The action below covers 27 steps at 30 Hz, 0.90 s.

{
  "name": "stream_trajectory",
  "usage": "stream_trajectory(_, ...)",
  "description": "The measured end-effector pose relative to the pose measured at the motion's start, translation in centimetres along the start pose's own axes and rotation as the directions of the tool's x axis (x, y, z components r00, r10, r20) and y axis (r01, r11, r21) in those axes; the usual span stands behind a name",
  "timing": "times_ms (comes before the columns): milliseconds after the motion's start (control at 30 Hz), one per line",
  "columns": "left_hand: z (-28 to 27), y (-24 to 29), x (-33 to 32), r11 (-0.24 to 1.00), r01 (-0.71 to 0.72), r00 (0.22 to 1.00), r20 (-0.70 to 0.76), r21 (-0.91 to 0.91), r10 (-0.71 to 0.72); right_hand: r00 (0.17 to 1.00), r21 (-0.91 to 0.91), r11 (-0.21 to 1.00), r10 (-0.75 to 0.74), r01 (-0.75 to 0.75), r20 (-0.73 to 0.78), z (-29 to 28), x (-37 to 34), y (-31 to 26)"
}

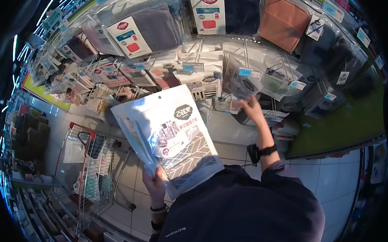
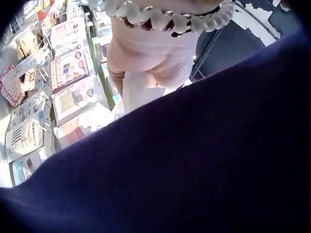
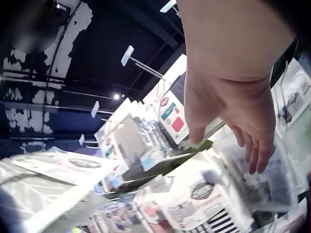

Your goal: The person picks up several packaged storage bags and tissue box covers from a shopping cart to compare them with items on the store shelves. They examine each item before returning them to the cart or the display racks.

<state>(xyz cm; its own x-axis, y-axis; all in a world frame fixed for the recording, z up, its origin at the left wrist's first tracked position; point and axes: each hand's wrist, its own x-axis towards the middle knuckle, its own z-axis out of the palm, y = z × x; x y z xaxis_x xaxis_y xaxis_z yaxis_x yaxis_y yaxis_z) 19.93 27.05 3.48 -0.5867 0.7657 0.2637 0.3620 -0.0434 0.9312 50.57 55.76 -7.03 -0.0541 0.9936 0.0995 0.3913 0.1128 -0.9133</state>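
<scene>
My left hand (image 1: 155,183) grips the lower left edge of white plastic packages, held upright in front of my body. The front package (image 1: 190,142) has a dark oval logo and a grey leaf-patterned window, and at least one more package lies behind it. In the left wrist view a sleeve covers most of the picture, and the left fingers are mostly hidden. My right hand (image 1: 253,111) reaches to the rack, fingers loosely extended. In the right wrist view those fingers (image 3: 263,156) overlap a clear package (image 3: 272,187) hanging there, thumb apart from them.
Hooks hold rows of packaged pouches, including a navy pouch (image 1: 243,13) and an orange pouch (image 1: 283,22). Price tags (image 1: 193,67) stick out on the hook ends. A wire shopping cart (image 1: 94,168) with items in it stands on the tiled floor at left.
</scene>
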Motion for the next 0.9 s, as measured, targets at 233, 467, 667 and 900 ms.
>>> stream_trajectory(233,1.5,0.2,-0.6,0.997,0.019,0.996,0.094,-0.075,-0.012,0.673,0.582,0.65,-0.145,-0.489,0.726,5.4,-10.0,-8.5)
stream_trajectory(467,0.7,1.0,0.1,0.998,0.055,0.976,0.208,0.037,-0.062,0.916,0.659,0.681,0.042,-0.319,0.4,4.4,-7.8,-4.4)
stream_trajectory(667,-0.4,-0.5,-0.5,0.996,0.049,0.996,0.075,0.076,-0.055,0.988,0.651,0.744,0.144,-0.149,0.062,-0.8,-6.3,2.6)
stream_trajectory(900,-0.6,-0.9,-0.9,0.993,0.117,0.991,0.057,0.01,-0.117,0.996,0.669,0.743,0.069,-0.009,-0.064,-2.8,-5.7,5.0)
